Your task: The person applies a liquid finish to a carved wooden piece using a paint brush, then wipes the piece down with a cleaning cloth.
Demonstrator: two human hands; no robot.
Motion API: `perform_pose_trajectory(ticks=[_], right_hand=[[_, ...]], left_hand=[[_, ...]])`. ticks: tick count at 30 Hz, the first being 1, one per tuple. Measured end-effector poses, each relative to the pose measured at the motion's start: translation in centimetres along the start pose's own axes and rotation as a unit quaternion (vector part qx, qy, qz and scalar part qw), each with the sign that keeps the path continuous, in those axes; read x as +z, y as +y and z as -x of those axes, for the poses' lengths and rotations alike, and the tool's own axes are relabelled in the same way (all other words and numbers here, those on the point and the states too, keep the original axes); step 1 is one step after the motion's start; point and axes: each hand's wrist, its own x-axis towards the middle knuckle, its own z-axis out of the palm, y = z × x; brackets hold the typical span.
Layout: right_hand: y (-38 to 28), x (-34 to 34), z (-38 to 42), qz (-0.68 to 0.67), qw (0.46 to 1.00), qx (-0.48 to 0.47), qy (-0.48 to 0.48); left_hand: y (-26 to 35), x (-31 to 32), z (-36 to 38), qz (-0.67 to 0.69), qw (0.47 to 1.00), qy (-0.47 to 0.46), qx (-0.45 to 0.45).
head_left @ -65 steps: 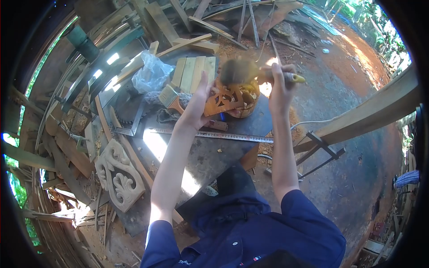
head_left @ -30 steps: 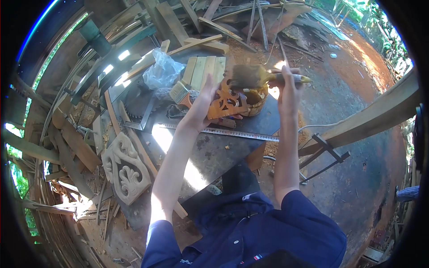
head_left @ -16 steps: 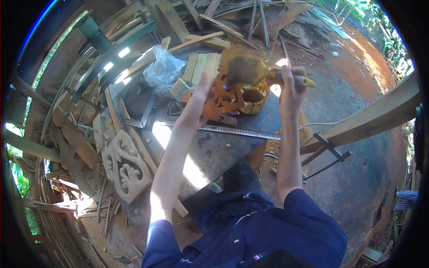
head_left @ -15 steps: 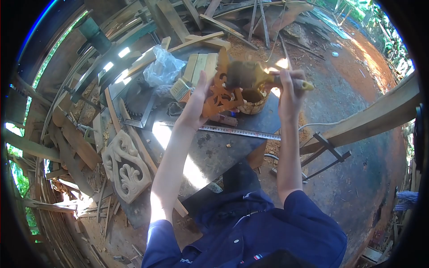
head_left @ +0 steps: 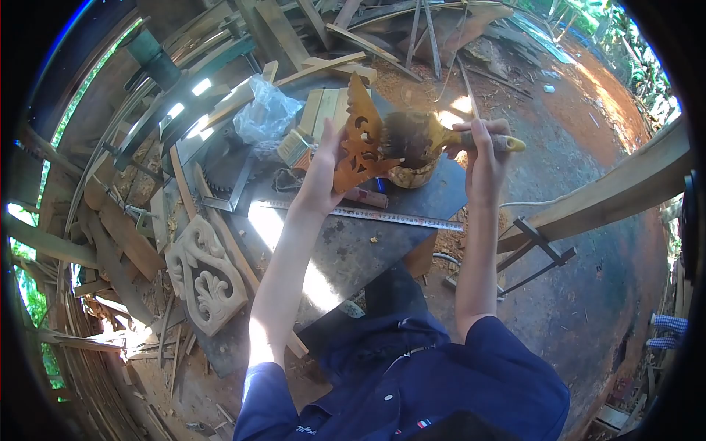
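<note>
My left hand [head_left: 321, 173] holds an orange-brown carved wooden fretwork piece [head_left: 360, 136] upright above the dark worktable [head_left: 353, 250]. My right hand [head_left: 482, 158] grips a wide paintbrush [head_left: 430, 140] by its yellow handle, and the dark bristles press against the right side of the carving. A small round pot [head_left: 408, 176] stands on the table just below the brush, partly hidden by the carving.
A metal ruler [head_left: 368, 215] lies across the table. Wooden slats [head_left: 320, 110], a plastic bag [head_left: 266, 112] and a second brush [head_left: 294, 147] sit at the table's far end. An unpainted carved panel [head_left: 202, 275] lies at the left among scrap wood. A timber beam [head_left: 618, 184] runs at the right.
My left hand has tilted the carving from lying over the pot to standing upright. The brush has moved from above the carving down against its right side.
</note>
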Motion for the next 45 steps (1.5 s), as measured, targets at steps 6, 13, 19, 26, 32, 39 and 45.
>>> perform_pose_trajectory(ticks=[6, 13, 19, 26, 32, 39, 45], right_hand=[[1.2, 0.1, -0.1, 0.080, 0.987, -0.025, 0.138], [1.9, 1.5, 1.0, 0.167, 0.973, -0.036, 0.157], [1.4, 6.3, 2.5, 0.080, 0.992, -0.032, 0.095], [0.4, 10.5, 2.8, -0.063, 0.995, -0.033, -0.074], [0.7, 9.2, 3.2, -0.020, 0.991, -0.015, -0.129], [1.2, 7.4, 3.2, -0.008, 0.996, 0.030, -0.087], [1.4, 5.5, 2.0, 0.053, 0.998, -0.011, 0.020]], left_hand=[[1.6, -0.8, 2.9, 0.028, 0.999, -0.025, 0.020], [3.2, -3.5, 8.6, 0.063, 0.995, 0.063, 0.050], [2.7, -5.5, 10.7, -0.069, 0.992, 0.074, 0.075], [2.5, -4.4, 10.6, -0.122, 0.989, 0.081, 0.026], [3.2, -3.1, 10.4, -0.173, 0.979, 0.106, 0.015], [2.0, -2.9, 10.7, -0.222, 0.971, 0.073, -0.048], [0.9, -3.2, 11.1, -0.209, 0.970, 0.034, -0.121]])
